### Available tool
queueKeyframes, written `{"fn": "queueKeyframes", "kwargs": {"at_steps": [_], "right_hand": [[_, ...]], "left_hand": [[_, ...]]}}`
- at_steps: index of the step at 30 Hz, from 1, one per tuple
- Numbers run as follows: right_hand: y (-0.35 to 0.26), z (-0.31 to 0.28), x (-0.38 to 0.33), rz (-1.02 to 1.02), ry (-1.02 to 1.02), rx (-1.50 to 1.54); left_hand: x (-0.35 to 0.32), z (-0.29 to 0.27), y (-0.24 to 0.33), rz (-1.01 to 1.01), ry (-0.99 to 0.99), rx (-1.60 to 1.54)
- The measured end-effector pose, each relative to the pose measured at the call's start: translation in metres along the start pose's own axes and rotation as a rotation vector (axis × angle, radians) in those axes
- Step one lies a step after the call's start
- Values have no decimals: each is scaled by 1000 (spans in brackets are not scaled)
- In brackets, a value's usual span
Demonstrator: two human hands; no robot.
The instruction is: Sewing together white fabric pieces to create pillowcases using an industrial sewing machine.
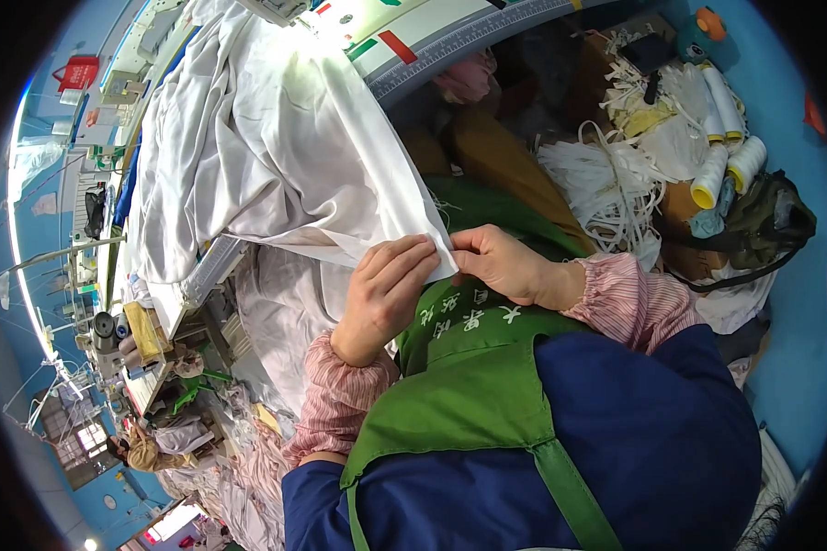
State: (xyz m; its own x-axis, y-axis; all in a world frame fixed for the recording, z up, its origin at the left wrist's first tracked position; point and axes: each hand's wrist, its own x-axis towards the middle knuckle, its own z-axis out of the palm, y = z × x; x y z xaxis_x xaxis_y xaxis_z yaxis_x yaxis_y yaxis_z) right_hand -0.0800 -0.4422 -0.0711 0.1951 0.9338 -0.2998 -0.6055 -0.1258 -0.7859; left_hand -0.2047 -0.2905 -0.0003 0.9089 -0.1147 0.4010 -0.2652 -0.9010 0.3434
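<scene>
A large piece of white fabric (248,138) hangs in folds from the sewing table toward my lap, its long folded edge running down to my hands. My left hand (386,289) is closed over the lower corner of the fabric, fingers bent and pressed together. Close beside it, my right hand (505,266) pinches the edge of the same corner between thumb and forefinger. Both hands are just above my green apron (469,367). The undersides of the fingers and the exact hem between them are hidden.
Part of a sewing machine (280,9) shows under a bright lamp at the top. A ruler-marked table edge (469,50) curves along the upper right. Cones of white thread (746,161), white strips (606,188) and a dark bag (767,216) lie at right. More fabric (276,321) is heaped at left.
</scene>
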Motion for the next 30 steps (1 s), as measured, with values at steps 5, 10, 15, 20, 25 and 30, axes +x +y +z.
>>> {"fn": "queueKeyframes", "kwargs": {"at_steps": [5, 10, 15, 20, 25, 30], "right_hand": [[-8, 2, -3, 47, -19, 66], [-15, 1, -8, 98, -97, 24], [-31, 2, -19, 109, -137, -69], [-58, -7, -26, -305, -67, -797], [-63, -4, 7, -1212, 277, -1287], [-71, -9, 13, -1327, 100, -1390]], "left_hand": [[0, 5, -1, 59, -42, 70], [2, 10, -3, 174, -40, 234], [7, 5, -1, 205, 28, 209], [8, 8, -1, 228, 128, 207], [7, 3, 1, 195, 91, 218], [-1, 18, 5, 406, 87, 173]]}}
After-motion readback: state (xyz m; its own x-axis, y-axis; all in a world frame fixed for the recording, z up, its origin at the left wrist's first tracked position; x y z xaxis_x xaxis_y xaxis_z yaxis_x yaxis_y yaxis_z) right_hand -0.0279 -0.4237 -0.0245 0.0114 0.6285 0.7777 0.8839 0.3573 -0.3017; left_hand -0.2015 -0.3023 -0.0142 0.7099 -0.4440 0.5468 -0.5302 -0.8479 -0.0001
